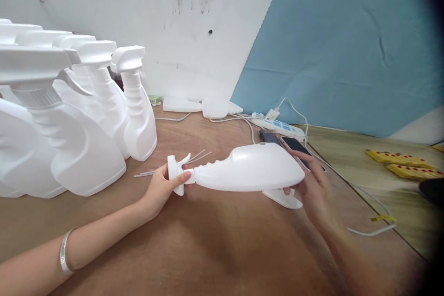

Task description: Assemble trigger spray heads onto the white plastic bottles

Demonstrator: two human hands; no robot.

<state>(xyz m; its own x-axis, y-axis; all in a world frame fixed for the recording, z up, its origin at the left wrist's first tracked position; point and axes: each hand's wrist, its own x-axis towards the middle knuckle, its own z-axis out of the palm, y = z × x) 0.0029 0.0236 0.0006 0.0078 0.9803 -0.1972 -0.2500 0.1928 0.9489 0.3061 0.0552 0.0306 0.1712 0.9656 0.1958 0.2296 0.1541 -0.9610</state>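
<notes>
At the far left we see a row of finished spray bottles (69,125) standing upright on the tabletop (208,240), each already wearing its white trigger head, which we take as the part of the work that is done. Just to their right, a few thin clear dip tubes (199,156) lie loose on the wood, so we judge that more heads remain to be fitted. Our left hand (163,187), a silver bangle (64,255) on its wrist, is closed around the trigger head (176,173) at the neck of the bottle (249,167) we hold lying on its side just above the tabletop; whether the head is fully screwed home we cannot tell, though it sits against the neck. Our right hand (308,189) grips the base of that same bottle, fingers wrapped under and behind it. Beneath it another loose white trigger piece (282,198) rests on the wood, waiting its turn as we read it. Behind the bottle lie a dark phone (300,148) and a white power strip (277,126) with cables; farther back, two more white bottles (201,105) lie flat near the wall. At the right sit yellow strips (402,161) with red dots. We find no brand or label on any bottle, and nothing else carries writing we can read.
</notes>
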